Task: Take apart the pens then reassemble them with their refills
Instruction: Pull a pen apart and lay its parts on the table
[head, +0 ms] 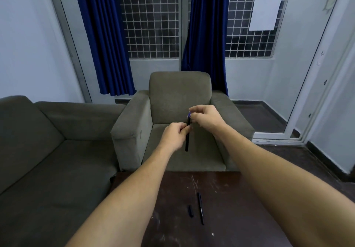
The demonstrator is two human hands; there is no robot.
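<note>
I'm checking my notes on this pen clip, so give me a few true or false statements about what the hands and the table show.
1. Both hands hold one dark pen upright in the air. True.
2. The left hand grips the pen's top end. False: it holds the middle; the right hand pinches the top.
3. A whole pen and a short cap lie on the table. True.
4. The cap rests on the armchair. False: it lies on the table.

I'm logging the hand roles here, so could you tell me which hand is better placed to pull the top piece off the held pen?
Probably the right hand: its fingertips pinch the pen top, while the left hand steadies the barrel.
</note>
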